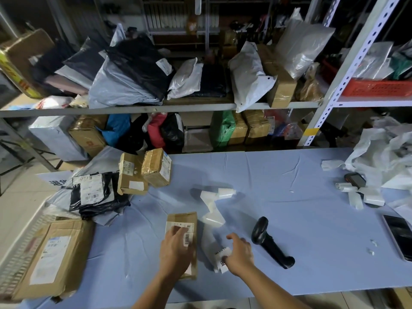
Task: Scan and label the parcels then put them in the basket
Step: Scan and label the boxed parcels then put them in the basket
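Note:
A small brown cardboard parcel (186, 219) lies on the blue table (289, 253) in front of me. My left hand (176, 250) presses flat on it, fingers over its white barcode label (188, 238). My right hand (239, 255) hovers just right of the parcel, over a strip of white label paper (219, 259) with a printed label. Whether it pinches the strip I cannot tell. A black handheld scanner (270, 243) lies on the table right of that hand. A white mesh basket (21, 248) at the far left holds a larger brown box (55, 257).
More parcels are piled at the table's left: two brown boxes (145, 172) and black and grey poly bags (93, 192). Label backing rolls (223, 194) lie mid-table, crumpled white paper (383, 161) at the right, and a phone (399, 233) at the right edge. Shelves of parcels stand behind.

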A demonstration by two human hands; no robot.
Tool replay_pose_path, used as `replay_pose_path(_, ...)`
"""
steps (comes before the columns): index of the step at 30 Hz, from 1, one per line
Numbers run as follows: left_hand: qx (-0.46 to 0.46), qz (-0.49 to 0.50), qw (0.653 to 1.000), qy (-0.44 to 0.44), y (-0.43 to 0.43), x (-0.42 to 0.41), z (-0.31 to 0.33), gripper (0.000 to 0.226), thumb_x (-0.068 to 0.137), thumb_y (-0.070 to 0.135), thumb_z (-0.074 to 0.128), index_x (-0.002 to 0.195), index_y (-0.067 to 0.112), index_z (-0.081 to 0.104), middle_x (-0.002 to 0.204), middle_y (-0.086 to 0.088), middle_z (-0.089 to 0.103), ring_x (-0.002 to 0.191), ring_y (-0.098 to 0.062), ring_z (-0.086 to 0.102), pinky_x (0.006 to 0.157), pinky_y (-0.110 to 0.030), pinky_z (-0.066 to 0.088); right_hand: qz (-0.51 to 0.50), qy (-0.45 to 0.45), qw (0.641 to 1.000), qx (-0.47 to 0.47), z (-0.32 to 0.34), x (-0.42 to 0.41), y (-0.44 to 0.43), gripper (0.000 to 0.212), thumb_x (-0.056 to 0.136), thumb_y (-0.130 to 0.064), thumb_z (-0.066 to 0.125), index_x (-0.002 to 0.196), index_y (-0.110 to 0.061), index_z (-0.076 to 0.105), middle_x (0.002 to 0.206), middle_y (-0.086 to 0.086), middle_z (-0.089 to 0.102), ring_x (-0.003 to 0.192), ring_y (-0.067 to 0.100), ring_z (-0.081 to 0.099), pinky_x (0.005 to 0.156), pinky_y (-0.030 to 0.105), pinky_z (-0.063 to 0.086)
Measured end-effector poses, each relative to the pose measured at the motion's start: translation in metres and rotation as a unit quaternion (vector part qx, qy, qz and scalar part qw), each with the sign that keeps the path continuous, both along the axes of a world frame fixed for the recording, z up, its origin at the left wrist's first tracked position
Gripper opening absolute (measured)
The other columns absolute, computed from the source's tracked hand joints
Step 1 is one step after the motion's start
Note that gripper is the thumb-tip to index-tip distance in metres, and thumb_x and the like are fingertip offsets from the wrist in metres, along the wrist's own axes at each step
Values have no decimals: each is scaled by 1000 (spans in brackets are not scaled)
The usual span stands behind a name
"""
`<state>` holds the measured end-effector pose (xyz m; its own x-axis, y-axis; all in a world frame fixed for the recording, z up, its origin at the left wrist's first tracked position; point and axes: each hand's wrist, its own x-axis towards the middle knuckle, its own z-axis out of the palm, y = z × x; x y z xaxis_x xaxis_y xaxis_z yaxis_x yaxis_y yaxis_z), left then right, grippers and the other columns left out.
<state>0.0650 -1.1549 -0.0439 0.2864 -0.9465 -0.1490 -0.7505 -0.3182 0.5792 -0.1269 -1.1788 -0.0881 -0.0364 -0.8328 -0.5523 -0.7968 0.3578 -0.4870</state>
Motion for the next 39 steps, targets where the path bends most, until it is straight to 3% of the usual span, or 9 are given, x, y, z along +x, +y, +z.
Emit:
replay_pose_path(2, 7, -1, 1000, -3, 0, 1, -1, 31, 86, 24, 63, 117, 18, 67, 128, -3, 57, 107, -29, 58, 88, -33, 45, -1, 12, 1000, 0, -1, -2, 0, 64, 84, -11, 65, 137, -36, 39, 127, 1, 49, 114, 21, 49, 81, 27, 47)
replay_pose_path(7, 5, -34, 999, -27, -3, 5, 0, 34, 85, 23, 63, 118, 19, 66, 125, -1, 59, 111, -26, 56, 93, -35, 44, -50, -93, 994, -25, 6, -1, -2, 47, 89, -16, 68, 130, -31, 51, 97, -7, 59, 90, 11, 61, 70, 20, 48)
replay_pose_path(14, -53, -183, 981, -29, -13, -9, -3, 32, 83, 37, 65, 115, 32, 67, 124, 15, 61, 118, -12, 50, 96, -25, 35, -127, -222, 962, -95, 44, 24, -8, 34, 87, -25, 74, 115, -35, 57, 95, -9, 70, 83, 3, 66, 58, 11, 45)
replay_pose_path(19, -112, -209, 971, -16, -15, -20, 4, 21, 90, 36, 62, 108, 29, 67, 114, 15, 66, 108, -8, 56, 86, -20, 33, -105, -253, 953, -130, 56, 35, -6, 29, 85, -32, 76, 106, -42, 59, 97, -12, 70, 90, 6, 67, 71, 16, 52)
replay_pose_path(24, -138, -182, 973, 18, -19, -12, 6, 19, 95, 32, 51, 86, 30, 68, 90, 15, 69, 86, -5, 58, 74, -21, 35, -78, -262, 950, -148, 54, 32, -5, 26, 92, -22, 69, 107, -41, 61, 96, -12, 70, 100, -7, 60, 88, 20, 48)
replay_pose_path(27, -126, -165, 977, 50, -20, -10, 8, 21, 95, 26, 57, 80, 28, 72, 84, 15, 71, 78, -3, 58, 72, -15, 35, -56, -265, 953, -138, 52, 29, -3, 27, 95, -22, 64, 113, -43, 58, 98, -18, 71, 105, -2, 61, 95, 23, 49)
replay_pose_path(31, -120, -132, 979, 101, -19, -9, 10, 15, 90, 20, 66, 80, 26, 77, 79, 13, 72, 79, -4, 60, 69, -19, 44, -26, -242, 959, -143, 49, 30, -1, 33, 97, -22, 62, 115, -49, 55, 101, -27, 68, 108, 3, 62, 98, 30, 51)
replay_pose_path(36, -107, -124, 981, 106, -17, -12, 11, 13, 89, 20, 68, 80, 24, 77, 80, 11, 71, 76, -4, 61, 65, -16, 44, -7, -189, 965, -181, 57, 30, -1, 45, 97, -14, 58, 105, -58, 51, 107, -13, 59, 101, -3, 58, 83, 6, 42)
replay_pose_path(39, -101, -109, 980, 133, -18, -15, 12, 14, 88, 18, 70, 77, 25, 75, 77, 13, 69, 78, -5, 60, 64, -17, 44, 0, -180, 963, -199, 61, 32, -1, 47, 98, -11, 56, 104, -56, 50, 105, -11, 59, 98, -5, 57, 80, 4, 41)
